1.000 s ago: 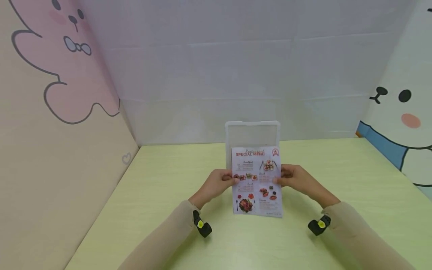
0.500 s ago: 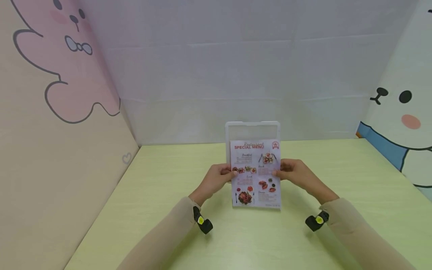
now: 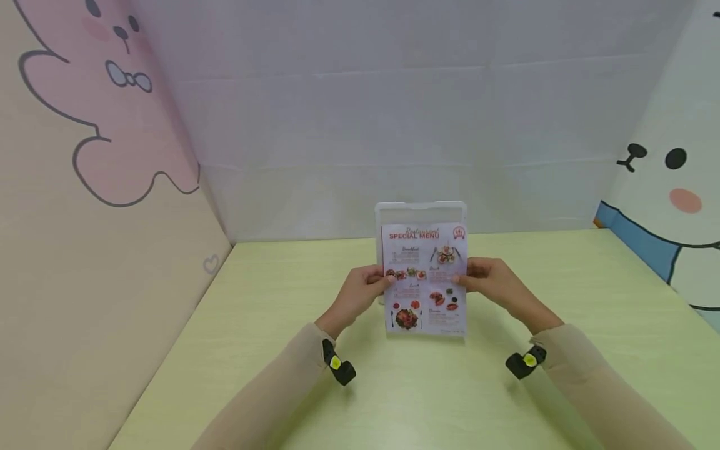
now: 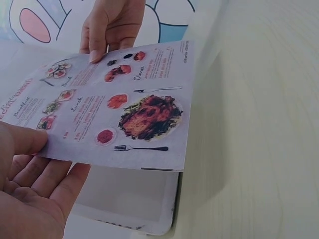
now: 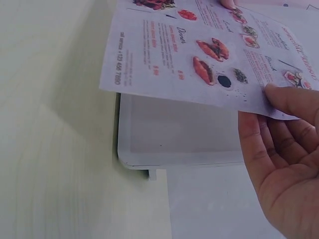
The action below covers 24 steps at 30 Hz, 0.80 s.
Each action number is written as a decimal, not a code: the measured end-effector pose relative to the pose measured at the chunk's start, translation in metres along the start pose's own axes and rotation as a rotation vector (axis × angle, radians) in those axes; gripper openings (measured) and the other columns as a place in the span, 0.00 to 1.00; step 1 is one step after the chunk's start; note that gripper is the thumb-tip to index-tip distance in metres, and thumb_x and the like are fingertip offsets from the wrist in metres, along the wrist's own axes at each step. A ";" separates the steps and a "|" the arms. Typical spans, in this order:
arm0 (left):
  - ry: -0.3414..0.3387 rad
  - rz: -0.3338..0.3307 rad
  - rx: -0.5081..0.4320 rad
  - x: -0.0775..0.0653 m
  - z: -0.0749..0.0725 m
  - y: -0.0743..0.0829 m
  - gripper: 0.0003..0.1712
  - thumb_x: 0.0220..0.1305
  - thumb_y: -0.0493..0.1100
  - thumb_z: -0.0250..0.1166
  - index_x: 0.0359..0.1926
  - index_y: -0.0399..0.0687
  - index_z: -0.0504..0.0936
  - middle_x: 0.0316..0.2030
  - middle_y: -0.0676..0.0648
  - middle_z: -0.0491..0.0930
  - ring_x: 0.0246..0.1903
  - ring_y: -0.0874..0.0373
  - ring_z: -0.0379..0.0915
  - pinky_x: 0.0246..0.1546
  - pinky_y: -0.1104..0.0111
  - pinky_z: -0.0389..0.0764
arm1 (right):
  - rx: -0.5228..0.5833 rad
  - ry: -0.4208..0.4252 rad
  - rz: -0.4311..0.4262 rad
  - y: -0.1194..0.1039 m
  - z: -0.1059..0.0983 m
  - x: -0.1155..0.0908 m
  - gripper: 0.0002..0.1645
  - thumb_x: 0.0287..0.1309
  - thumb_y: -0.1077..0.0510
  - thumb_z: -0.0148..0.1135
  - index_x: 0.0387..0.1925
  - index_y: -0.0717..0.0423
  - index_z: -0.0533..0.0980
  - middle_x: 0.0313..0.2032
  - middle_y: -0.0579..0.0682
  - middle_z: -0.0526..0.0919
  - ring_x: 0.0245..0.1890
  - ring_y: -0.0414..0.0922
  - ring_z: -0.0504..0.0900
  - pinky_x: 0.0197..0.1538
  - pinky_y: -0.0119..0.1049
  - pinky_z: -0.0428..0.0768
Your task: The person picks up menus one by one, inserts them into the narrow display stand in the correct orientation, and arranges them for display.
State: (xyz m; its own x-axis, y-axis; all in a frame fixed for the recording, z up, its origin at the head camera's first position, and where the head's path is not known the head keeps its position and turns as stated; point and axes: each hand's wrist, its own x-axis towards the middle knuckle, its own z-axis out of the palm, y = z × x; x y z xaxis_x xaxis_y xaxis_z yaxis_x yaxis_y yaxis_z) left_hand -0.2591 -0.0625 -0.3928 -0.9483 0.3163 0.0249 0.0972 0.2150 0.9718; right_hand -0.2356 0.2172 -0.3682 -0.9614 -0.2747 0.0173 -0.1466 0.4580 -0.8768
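Note:
A printed menu sheet [image 3: 419, 294] headed "Special Menu" is held upright between both hands. My left hand [image 3: 360, 290] pinches its left edge, thumb on the printed face and fingers behind. On the right edge, my right hand [image 3: 497, 284] pinches it the same way. Behind the sheet stands a white-framed display stand [image 3: 422, 205], its top showing above the paper. In the right wrist view the lower corner of the stand [image 5: 134, 163] shows under the sheet, with a gap between them. The left wrist view also shows the stand's corner [image 4: 167, 224] below the paper.
The stand rests on a pale yellow-green table [image 3: 292, 287] near its back edge. A whitish wall covering [image 3: 337, 125] rises behind. Cartoon-printed panels flank the table, a pink figure [image 3: 101, 150] at left and a white one [image 3: 675, 200] at right.
Both hands have raised the menu sheet and shifted it slightly left, so it covers more of the stand and less of the stand's top shows. The stand has stayed put.

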 end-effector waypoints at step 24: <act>0.105 0.046 -0.141 0.014 -0.009 0.018 0.14 0.67 0.41 0.61 0.49 0.37 0.80 0.44 0.39 0.84 0.41 0.55 0.83 0.48 0.62 0.81 | 0.002 -0.033 0.000 -0.015 0.001 0.014 0.30 0.62 0.48 0.62 0.60 0.62 0.72 0.53 0.62 0.81 0.50 0.54 0.83 0.56 0.53 0.76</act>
State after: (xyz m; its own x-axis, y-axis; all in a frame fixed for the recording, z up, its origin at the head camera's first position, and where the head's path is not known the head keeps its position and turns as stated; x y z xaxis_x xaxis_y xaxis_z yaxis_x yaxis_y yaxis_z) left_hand -0.2729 -0.0628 -0.3726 -0.9709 0.2229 0.0875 0.1052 0.0688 0.9921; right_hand -0.2468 0.2050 -0.3551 -0.9533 -0.3022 0.0014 -0.1459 0.4564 -0.8777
